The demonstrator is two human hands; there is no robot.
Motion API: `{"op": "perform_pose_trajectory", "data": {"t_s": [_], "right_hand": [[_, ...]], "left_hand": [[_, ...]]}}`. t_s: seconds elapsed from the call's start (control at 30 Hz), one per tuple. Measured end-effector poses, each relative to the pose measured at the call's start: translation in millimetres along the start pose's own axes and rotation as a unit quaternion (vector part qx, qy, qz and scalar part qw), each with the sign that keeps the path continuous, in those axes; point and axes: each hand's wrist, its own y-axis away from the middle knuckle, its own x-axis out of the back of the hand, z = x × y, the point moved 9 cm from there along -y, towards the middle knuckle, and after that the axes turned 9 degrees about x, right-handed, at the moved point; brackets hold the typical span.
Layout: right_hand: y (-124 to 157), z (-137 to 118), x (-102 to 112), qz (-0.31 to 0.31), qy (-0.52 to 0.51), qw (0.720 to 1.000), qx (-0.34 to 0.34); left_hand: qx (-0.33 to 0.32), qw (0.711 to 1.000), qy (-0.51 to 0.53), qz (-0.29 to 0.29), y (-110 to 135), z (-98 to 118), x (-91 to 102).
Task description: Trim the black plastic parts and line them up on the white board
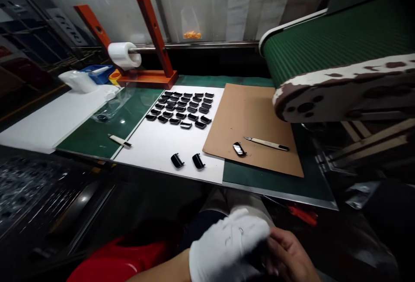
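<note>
Low in front of my lap, my left hand (230, 243) wears a white glove and has its fingers curled toward the right. My right hand (288, 251) is bare and meets the gloved fingertips, its fingers bent closed. Dark shadow between the hands hides whatever they hold. On the table beyond them, two black plastic parts (177, 161) lie near the front edge of a white sheet (145, 139). A glossy black part (239, 149) rests on the brown cardboard (249, 113), beside a pale-handled knife (267, 144).
Several black parts (180, 109) sit in rows on the white sheet. A second pale-handled knife (119, 140) lies left. An orange stand (149, 77) carries a plastic film roll (123, 55). A green conveyor (337, 40) overhangs the right. A red stool (119, 260) stands lower left.
</note>
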Motion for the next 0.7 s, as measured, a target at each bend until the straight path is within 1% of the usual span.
{"op": "perform_pose_trajectory", "data": {"t_s": [0.03,0.07,0.1,0.13,0.17,0.2,0.23,0.3,0.33,0.37,0.43,0.5,0.53,0.57,0.63,0.7], "right_hand": [[0,-7,3,0.01,0.047,0.999,-0.003],[1,-13,5,0.021,0.108,0.994,-0.01],[3,-19,6,0.03,0.18,0.983,-0.019],[7,-26,7,0.043,0.256,0.965,-0.027],[10,-35,6,0.059,0.333,0.941,-0.028],[13,-44,4,0.074,0.407,0.91,-0.024],[16,-53,0,0.085,0.475,0.876,-0.02],[18,-66,-7,0.096,0.574,0.813,-0.023],[19,-69,-9,0.098,0.603,0.791,-0.03],[19,-71,-9,0.096,0.62,0.777,-0.038],[20,-72,-4,0.092,0.63,0.77,-0.039],[23,-74,4,0.099,0.616,0.782,-0.016],[24,-75,9,0.107,0.603,0.79,-0.003],[26,-75,12,0.12,0.591,0.798,0.004],[28,-75,15,0.145,0.577,0.804,0.007],[29,-74,10,0.142,0.563,0.814,0.013]], "left_hand": [[0.025,0.999,-0.013,-0.015,-5,-8,-5.3],[0.053,0.997,-0.031,-0.042,-10,-17,-15.0],[0.076,0.993,-0.053,-0.076,-14,-24,-27.9],[0.089,0.987,-0.076,-0.112,-17,-29,-42.2],[0.091,0.981,-0.099,-0.14,-19,-33,-55.9],[0.085,0.976,-0.121,-0.161,-21,-34,-68.3],[0.075,0.972,-0.142,-0.17,-22,-35,-78.2],[0.061,0.97,-0.172,-0.16,-23,-36,-89.4],[0.056,0.972,-0.181,-0.14,-24,-37,-90.7],[0.05,0.974,-0.19,-0.115,-25,-37,-90.5],[0.014,0.976,-0.21,-0.064,-28,-30,-89.4],[-0.031,0.97,-0.239,-0.027,-32,-18,-93.0],[-0.038,0.966,-0.255,-0.015,-36,-13,-95.9],[-0.029,0.963,-0.267,-0.005,-41,-9,-98.3],[0.015,0.964,-0.265,-0.004,-54,-8,-101.0],[0.055,0.97,-0.237,-0.014,-66,-11,-95.9]]}}
